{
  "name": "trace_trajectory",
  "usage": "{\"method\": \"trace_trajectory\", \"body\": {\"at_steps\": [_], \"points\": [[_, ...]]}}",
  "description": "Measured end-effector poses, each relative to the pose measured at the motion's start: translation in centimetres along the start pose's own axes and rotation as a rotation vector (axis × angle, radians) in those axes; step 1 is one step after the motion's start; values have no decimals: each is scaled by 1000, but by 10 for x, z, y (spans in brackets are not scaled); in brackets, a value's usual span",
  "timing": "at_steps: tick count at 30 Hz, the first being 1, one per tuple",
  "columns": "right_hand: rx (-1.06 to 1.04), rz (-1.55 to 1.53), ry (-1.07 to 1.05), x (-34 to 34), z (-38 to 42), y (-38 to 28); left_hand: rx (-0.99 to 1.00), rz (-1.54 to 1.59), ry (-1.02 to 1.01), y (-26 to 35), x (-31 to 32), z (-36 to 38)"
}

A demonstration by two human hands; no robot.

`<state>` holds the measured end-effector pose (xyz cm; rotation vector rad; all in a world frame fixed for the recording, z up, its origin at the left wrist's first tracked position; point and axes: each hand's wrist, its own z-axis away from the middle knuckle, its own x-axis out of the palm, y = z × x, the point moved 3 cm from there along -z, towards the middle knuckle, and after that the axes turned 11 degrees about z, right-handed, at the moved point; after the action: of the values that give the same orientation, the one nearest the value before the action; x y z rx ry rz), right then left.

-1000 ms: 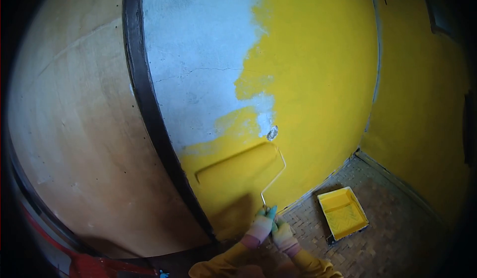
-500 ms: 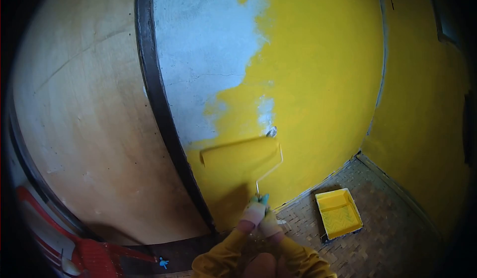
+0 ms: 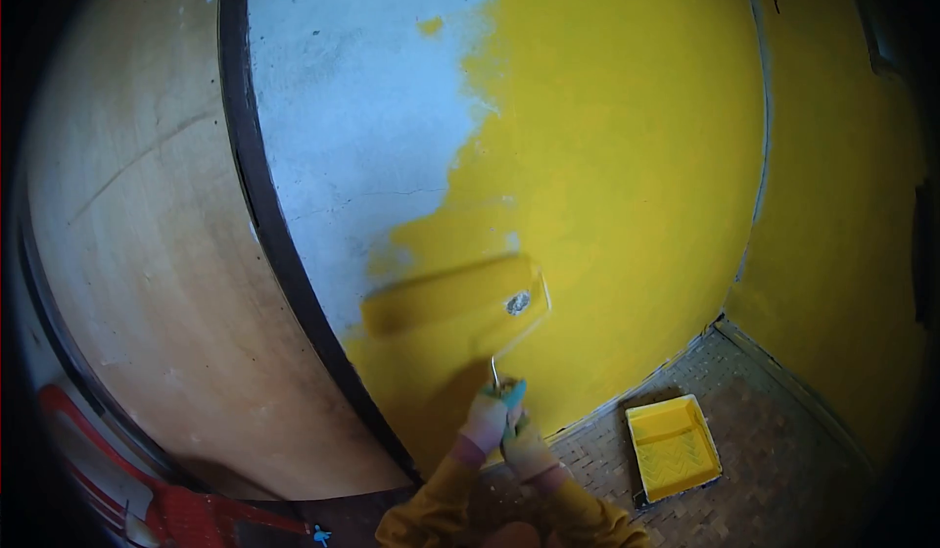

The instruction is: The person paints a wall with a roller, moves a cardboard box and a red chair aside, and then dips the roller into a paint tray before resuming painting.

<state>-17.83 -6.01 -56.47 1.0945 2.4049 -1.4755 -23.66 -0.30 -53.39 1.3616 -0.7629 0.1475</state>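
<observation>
A paint roller (image 3: 446,298) with a wide yellow sleeve lies against the wall, slightly blurred and tilted up to the right. Its bent wire frame runs down to a greenish-blue handle. My left hand (image 3: 484,421), in a pale work glove, is closed around that handle near the wire. Just below and to the right, my right hand (image 3: 530,450), gloved as well, is closed on the handle's lower part. Yellow paint covers the right part of the wall (image 3: 627,176), while bare pale blue plaster (image 3: 352,127) shows at upper left. A silvery spot (image 3: 518,302) shows beside the roller frame.
A paint tray (image 3: 643,457) with yellow paint stands on the patterned floor (image 3: 749,440) at right. A dark vertical post (image 3: 257,171) divides the wall from a wooden panel (image 3: 147,244). At lower left are a red chair (image 3: 191,514) and a small blue object (image 3: 321,534).
The roller has moved up the wall, from below the silvery spot to above it. Yellow now covers most of the pale patch there. The view has shifted, moving the wall left and down.
</observation>
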Motion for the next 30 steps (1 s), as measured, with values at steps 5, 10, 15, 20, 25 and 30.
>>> {"method": "trace_trajectory", "body": {"at_steps": [5,10,15,20,25,30], "points": [[236,-95,-209,14,17,18,24,-211,184,-24,-15,5],[230,62,-352,-21,-30,-13,205,-19,-3,38,36,-16],[174,-290,-81,7,22,17,17,-237,242,-42,-17,11],[384,-73,-326,-11,20,22,42,-177,254,-34,1,3],[192,-9,-224,-27,-19,-7,179,-74,94,15,32,-15],[259,-490,20,29,22,47,92,-240,200,-29,1,1]]}}
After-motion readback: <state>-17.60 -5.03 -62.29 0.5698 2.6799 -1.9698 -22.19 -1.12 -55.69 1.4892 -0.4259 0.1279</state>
